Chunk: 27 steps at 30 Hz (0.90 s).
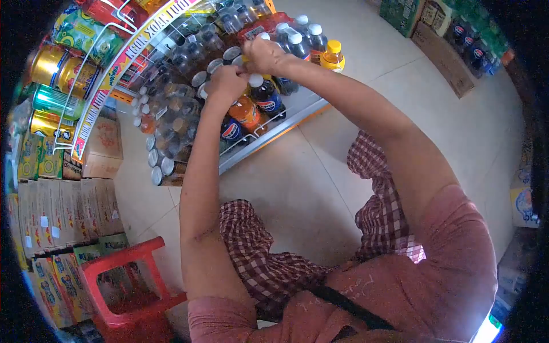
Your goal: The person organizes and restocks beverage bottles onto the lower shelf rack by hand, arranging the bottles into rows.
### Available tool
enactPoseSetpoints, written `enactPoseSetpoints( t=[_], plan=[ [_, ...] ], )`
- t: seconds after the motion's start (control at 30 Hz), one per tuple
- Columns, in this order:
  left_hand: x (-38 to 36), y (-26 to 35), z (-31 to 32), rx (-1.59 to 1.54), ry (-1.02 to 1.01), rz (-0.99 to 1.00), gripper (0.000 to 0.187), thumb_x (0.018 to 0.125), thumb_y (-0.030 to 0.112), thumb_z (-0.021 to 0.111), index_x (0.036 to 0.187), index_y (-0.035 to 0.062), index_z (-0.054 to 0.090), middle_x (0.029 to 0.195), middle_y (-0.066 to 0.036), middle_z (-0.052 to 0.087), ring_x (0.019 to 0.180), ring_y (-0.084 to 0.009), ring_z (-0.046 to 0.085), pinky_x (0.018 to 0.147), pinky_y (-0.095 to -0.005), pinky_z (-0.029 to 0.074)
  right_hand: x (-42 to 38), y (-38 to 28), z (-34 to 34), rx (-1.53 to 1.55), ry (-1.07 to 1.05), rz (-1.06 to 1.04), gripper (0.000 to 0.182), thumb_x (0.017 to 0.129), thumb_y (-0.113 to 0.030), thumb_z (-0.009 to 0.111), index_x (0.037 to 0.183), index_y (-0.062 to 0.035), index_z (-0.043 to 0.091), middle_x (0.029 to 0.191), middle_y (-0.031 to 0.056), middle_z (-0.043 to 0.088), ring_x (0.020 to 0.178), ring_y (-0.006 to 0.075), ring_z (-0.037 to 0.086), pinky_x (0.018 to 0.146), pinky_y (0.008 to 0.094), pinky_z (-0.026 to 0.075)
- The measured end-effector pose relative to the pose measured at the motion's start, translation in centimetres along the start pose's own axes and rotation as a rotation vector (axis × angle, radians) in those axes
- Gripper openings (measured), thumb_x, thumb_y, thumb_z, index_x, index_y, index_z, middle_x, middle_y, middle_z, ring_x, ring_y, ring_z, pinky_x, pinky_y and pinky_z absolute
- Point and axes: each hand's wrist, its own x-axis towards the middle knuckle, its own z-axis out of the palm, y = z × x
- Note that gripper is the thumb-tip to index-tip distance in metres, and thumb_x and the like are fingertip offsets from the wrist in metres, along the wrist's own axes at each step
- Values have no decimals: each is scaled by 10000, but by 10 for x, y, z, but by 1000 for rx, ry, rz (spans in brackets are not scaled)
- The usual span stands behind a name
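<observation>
Both of my hands are together over the bottles on a low wire-edged shelf (303, 121). My left hand (227, 84) is bent with its fingers curled among the bottle tops, near several round lids. My right hand (264, 56) is just beside it, fingers closed over the bottles; what either one holds is hidden. Below them stand an orange bottle (247, 113) and a dark Pepsi bottle (267, 98) with a white cap. A yellow-capped bottle (333, 57) stands at the shelf's right end.
An upper rack (123, 60) with cans and packets curves along the left. Cartons (63, 214) are stacked below it, beside a red plastic stool (123, 280). More dark bottles (477, 54) and a cardboard tray (443, 57) are at the upper right.
</observation>
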Motion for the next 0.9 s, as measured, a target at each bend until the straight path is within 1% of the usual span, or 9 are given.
enactPoseSetpoints(
  t=[0.1,0.27,0.3,0.37,0.43,0.5,0.57,0.67,0.9],
  plan=[
    [3,-3,5,74,-35,3,269,744,267,583,945,97,642,863,-131,639,799,-264,623,718,-354,474,-1,2,9,44,-108,115,303,645,-267,671,821,-27,614,790,215,601,758,348,604,667,393,495],
    [-7,-5,1,-81,14,92,245,746,238,586,940,102,647,867,-121,644,800,-249,626,724,-341,479,12,27,8,0,-145,-31,358,760,-371,582,907,-47,616,837,172,619,841,322,594,744,400,477],
    [-8,-6,0,-104,28,95,241,748,224,587,948,103,646,869,-115,646,799,-243,627,724,-335,479,6,18,-23,-162,-157,-31,373,791,-399,544,958,-73,615,858,172,620,865,320,587,765,404,467],
    [-14,-7,-3,-138,48,89,237,750,210,589,955,105,644,870,-109,647,798,-237,628,724,-328,480,7,32,-56,-118,-133,-41,388,770,-430,564,969,-102,623,867,179,618,856,331,588,746,402,471],
    [-18,-7,-8,-124,50,49,230,752,189,589,957,102,643,878,-107,646,797,-232,628,722,-317,480,6,58,-80,-292,-200,183,418,736,-475,584,950,-119,631,863,173,619,851,332,590,717,404,475],
    [-19,-8,-10,-122,55,71,225,752,185,589,956,108,644,876,-105,646,792,-234,628,719,-320,481,-3,107,-86,-313,-159,110,401,662,-417,678,929,-120,639,840,154,625,797,318,603,688,394,483],
    [-20,-6,-11,-122,64,87,220,752,182,590,954,115,645,873,-104,646,788,-235,628,715,-324,481,-19,84,-115,-533,-641,99,416,589,-286,751,945,-113,623,797,128,630,737,292,611,638,386,492],
    [-20,3,-12,-135,91,149,218,756,200,586,953,128,645,857,-103,645,768,-249,626,703,-333,483,-46,89,-111,-247,-694,413,543,526,-116,766,1029,-106,560,807,99,625,666,205,622,491,310,523],
    [-23,27,-7,2,-7,54,203,814,269,518,972,253,646,923,-63,634,924,-264,580,782,-450,431,-35,82,-97,-210,-659,275,418,530,-43,720,922,-31,575,737,110,618,581,199,635,495,299,540]
  ],
)
